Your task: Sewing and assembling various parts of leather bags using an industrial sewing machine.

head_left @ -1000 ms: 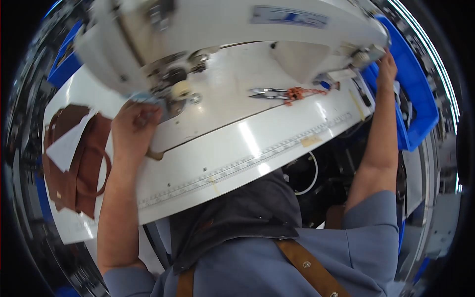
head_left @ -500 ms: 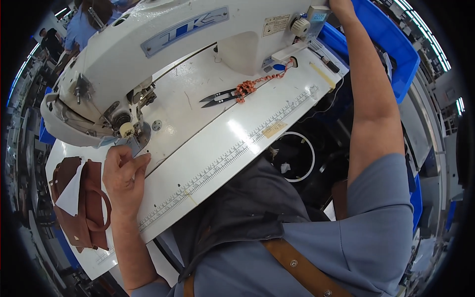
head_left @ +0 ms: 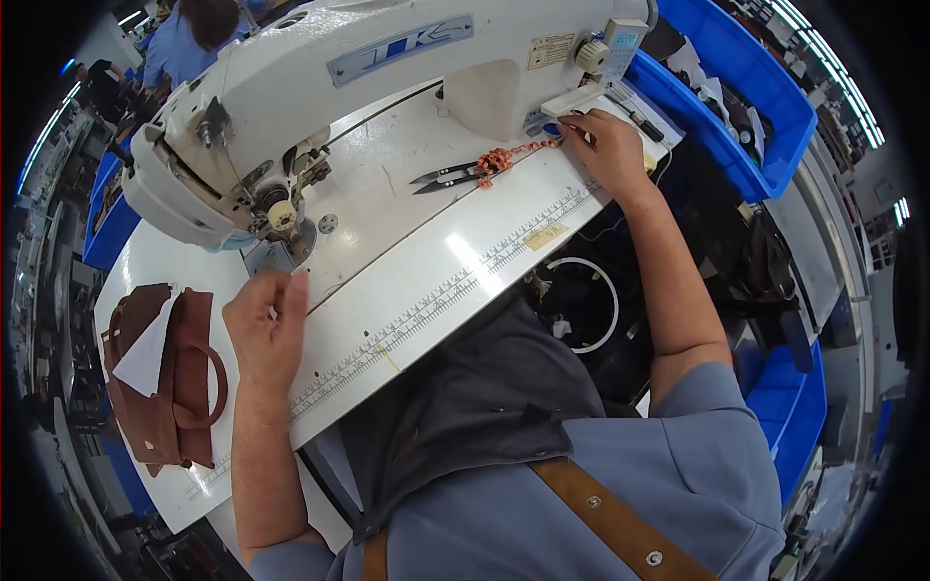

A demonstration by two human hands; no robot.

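My left hand (head_left: 267,327) is beside the needle area of a white sewing machine (head_left: 407,68), above the table. Its fingers are curled together, and anything between them is too small to make out. My right hand (head_left: 612,153) has come down at the base of the machine's right-hand pillar. Its fingertips meet near a blue oval part (head_left: 551,129) and the end of an orange cord (head_left: 528,148); what they grip is hidden. Black thread snips (head_left: 448,178) with orange-wrapped handles lie on the machine bed, left of my right hand.
Brown leather pieces with a looped handle (head_left: 199,378) and a white sheet (head_left: 147,360) lie at the table's left. A ruler scale (head_left: 455,295) runs along the front. Blue bins (head_left: 790,126) stand at the right. Another person (head_left: 194,44) is beyond the machine.
My right hand has moved down from the machine's control box to the base of the pillar. The left hand has lifted slightly, its fingers still curled. The whole view has shifted a little.
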